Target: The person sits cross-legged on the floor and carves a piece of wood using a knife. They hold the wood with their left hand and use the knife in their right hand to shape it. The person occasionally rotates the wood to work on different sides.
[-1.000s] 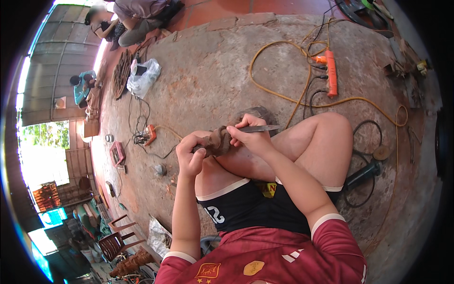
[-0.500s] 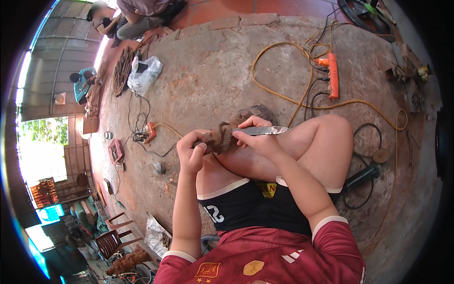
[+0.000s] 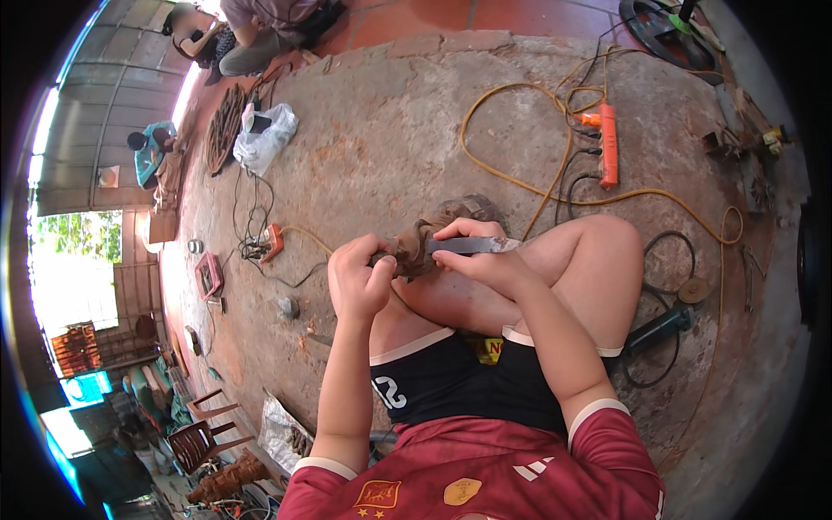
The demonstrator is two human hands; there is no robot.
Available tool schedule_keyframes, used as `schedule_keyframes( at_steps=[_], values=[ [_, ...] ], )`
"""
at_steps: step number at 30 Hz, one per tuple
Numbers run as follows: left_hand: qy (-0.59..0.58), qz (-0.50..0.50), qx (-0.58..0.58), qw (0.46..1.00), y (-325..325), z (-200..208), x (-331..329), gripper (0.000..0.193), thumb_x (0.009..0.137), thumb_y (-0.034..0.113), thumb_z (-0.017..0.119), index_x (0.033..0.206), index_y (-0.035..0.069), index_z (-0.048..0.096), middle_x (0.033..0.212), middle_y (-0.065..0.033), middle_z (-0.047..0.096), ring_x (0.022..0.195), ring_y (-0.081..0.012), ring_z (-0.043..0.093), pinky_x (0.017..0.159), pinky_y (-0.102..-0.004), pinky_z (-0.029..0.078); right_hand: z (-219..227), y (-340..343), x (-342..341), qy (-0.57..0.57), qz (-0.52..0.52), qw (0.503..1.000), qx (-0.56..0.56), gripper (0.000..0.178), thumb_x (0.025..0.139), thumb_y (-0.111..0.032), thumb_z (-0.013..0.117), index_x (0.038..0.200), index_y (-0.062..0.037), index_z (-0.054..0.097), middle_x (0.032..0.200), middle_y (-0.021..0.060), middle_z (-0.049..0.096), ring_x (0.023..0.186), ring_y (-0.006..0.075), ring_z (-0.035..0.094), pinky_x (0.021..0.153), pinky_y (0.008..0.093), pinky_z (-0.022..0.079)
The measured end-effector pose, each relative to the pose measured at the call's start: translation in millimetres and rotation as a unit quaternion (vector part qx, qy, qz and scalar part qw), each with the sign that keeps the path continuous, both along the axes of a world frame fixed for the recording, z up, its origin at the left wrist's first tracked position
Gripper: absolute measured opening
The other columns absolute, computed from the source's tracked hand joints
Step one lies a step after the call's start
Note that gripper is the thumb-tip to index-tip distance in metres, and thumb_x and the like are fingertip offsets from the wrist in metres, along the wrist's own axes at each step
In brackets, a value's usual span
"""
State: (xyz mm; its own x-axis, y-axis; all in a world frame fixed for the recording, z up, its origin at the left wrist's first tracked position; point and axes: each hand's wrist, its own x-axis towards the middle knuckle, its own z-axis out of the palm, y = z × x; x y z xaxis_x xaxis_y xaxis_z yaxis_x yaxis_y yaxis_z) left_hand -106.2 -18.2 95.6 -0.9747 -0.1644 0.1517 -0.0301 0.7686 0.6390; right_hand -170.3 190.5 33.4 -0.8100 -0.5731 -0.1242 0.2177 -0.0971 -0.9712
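My left hand (image 3: 359, 276) is closed around the near left end of a brown, knobbly carved wood piece (image 3: 419, 243) above my crossed legs. Its far end looks rounded and darker, close to the floor. My right hand (image 3: 492, 265) grips a flat grey metal strip (image 3: 468, 246) that resembles a blade or file. The strip's left end meets the wood, while its pale, worn right end sticks out past my fingers. My fingers hide part of both things.
An orange power strip (image 3: 609, 147) with a yellow cord lies ahead right. A dark green power tool (image 3: 659, 331) rests beside my right knee. Further left are a plastic bag (image 3: 265, 140), a pink tray (image 3: 208, 277) and a small metal cup (image 3: 289, 307). People sit at the far left.
My left hand has turned slightly and shifted a little right with the wood. The metal strip has tilted a little and sits slightly lower in my right hand.
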Motion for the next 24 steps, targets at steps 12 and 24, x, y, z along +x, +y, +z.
schedule_keyframes(
  at_steps=[12,24],
  values=[
    [-0.004,0.004,0.009,1.000,5,1,-3,0.018,0.070,0.014,0.053,0.074,-0.003,0.058,0.059,-0.0077,0.052,0.055,-0.0147,0.050,0.053,-0.0286,0.040,4,-6,7,0.012,-0.027,0.999,0.032,0.023,0.082,-0.011,0.078,0.101,-0.0004,0.070,0.080,0.0085,0.072,0.070,0.0105,0.068,0.062,0.0254,0.054],
    [-0.021,0.024,0.006,0.999,8,5,-4,0.018,0.069,0.018,0.058,0.074,0.001,0.063,0.062,-0.0174,0.059,0.058,-0.0317,0.059,0.057,-0.0367,0.047,-14,-13,13,-0.074,-0.034,0.994,-0.071,0.020,0.086,-0.006,0.074,0.104,0.0008,0.069,0.085,0.0083,0.072,0.073,0.0116,0.069,0.066,0.0251,0.056]
  ],
)
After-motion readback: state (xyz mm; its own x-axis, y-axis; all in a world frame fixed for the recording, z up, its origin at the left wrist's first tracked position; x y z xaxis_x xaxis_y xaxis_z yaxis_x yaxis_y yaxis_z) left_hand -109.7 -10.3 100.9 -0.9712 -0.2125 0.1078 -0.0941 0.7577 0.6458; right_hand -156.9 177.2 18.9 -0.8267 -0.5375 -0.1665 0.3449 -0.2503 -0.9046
